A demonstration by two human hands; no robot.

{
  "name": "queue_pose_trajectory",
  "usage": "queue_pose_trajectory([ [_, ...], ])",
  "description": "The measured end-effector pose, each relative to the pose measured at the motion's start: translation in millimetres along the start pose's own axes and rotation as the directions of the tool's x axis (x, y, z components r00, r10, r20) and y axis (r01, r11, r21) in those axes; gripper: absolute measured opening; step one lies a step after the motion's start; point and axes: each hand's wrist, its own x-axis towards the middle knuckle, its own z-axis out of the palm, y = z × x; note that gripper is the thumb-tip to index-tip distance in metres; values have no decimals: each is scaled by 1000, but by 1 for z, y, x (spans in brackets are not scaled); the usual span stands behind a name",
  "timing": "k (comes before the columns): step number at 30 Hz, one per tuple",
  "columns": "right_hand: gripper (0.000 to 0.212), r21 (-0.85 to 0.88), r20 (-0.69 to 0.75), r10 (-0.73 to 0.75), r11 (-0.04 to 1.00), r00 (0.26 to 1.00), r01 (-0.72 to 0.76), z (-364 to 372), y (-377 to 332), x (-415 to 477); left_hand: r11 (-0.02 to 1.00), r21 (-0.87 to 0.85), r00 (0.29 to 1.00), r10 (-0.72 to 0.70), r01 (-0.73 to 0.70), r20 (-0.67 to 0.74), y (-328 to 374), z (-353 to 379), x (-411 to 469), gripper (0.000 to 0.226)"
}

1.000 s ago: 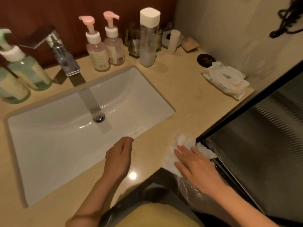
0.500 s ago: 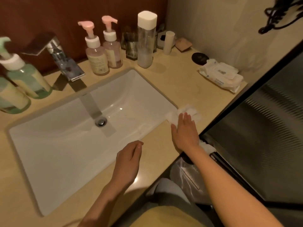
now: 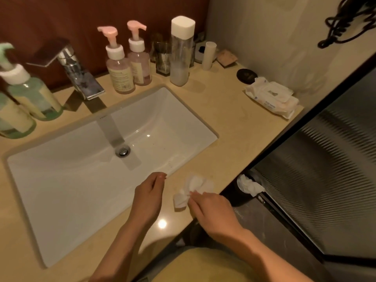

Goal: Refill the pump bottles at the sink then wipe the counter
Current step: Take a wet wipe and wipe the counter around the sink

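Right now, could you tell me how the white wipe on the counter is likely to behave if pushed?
The wipe looks floppy: it lies bunched and creased where the right hand touches it, so it would probably crumple rather than slide flat. It seems thin and light, and unlikely to roll.

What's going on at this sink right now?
A person is wiping the counter. The right hand pinches a bunched white wipe against the counter, just in front of the sink near its right corner. The left hand holds nothing and hovers loosely curled at the sink's front edge. The pink pump bottles and green pump bottles stand upright at the back, either side of the faucet.
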Motion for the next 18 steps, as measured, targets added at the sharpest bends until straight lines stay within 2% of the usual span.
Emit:
queue_pose_trajectory([
  [2,33,372,178,-23,927,984,-46,-11,-2,-5,999,-25,1000,-29,29,7,1,-2,6,27],
  [4,42,623,254,-91,777,963,-91,-22,-2,-5,996,-64,998,-63,64,14,-1,-4,9,28],
  [8,49,797,237,-133,592,962,-115,-49,17,3,986,-118,993,-122,121,-1,-2,-2,14,29],
  [10,48,777,183,-63,620,981,-106,-57,39,13,983,-134,992,-123,122,0,-3,0,16,29],
  [13,44,607,55,106,786,993,-118,-62,83,30,987,-121,995,-100,101,17,-2,5,21,29],
  [16,30,460,-127,244,874,961,-161,-76,113,36,990,-107,995,-89,93,40,2,8,24,30],
  [18,29,365,-248,277,914,928,-175,-86,124,39,993,-89,996,-79,83,38,3,11,26,30],
])
